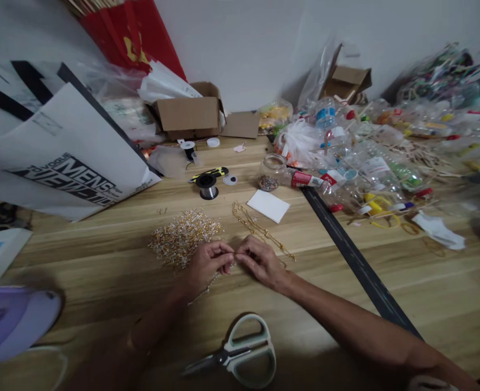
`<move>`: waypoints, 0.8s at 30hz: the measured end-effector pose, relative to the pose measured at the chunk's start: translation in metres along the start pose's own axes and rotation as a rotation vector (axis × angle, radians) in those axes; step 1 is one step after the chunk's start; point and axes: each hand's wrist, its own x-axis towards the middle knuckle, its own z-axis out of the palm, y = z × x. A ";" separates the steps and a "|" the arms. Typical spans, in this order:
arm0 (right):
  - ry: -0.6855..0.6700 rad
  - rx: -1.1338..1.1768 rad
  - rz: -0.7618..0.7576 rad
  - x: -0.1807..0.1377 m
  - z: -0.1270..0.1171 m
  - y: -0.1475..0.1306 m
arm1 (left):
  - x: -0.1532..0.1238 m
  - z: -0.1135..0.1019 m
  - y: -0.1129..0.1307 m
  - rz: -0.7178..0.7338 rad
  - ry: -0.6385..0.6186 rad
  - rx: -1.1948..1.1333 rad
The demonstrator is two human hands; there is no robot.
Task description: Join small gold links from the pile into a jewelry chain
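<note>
My left hand [210, 264] and my right hand [261, 262] meet fingertip to fingertip just above the wooden table. Both are closed in a pinch. A thin silvery beaded chain [202, 294] trails from the left fingers down to the tabletop. What the right fingertips grip is too small to make out. Right beside the left hand lies a loose heap of small gold and clear beads [183, 236]. Beyond the right hand, a gold chain [260, 228] is stretched out in two strands. Scissors with pale handles [250, 353] rest nearer to me.
Behind the hands are a wire spool [208, 188], a white card [268, 206] and a jar of beads [268, 182]. Plastic bottles [376, 168] crowd the right side. A white paper bag [73, 157] stands at left, above a purple and white object [18, 320].
</note>
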 end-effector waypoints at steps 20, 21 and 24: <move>-0.075 -0.030 -0.100 -0.001 0.002 -0.005 | 0.000 -0.003 0.002 -0.035 -0.158 0.077; -0.074 -0.033 -0.099 -0.001 0.002 -0.005 | 0.000 -0.003 0.002 -0.041 -0.162 0.075; -0.074 -0.044 -0.090 -0.001 0.003 -0.004 | 0.000 -0.004 0.002 -0.059 -0.174 0.066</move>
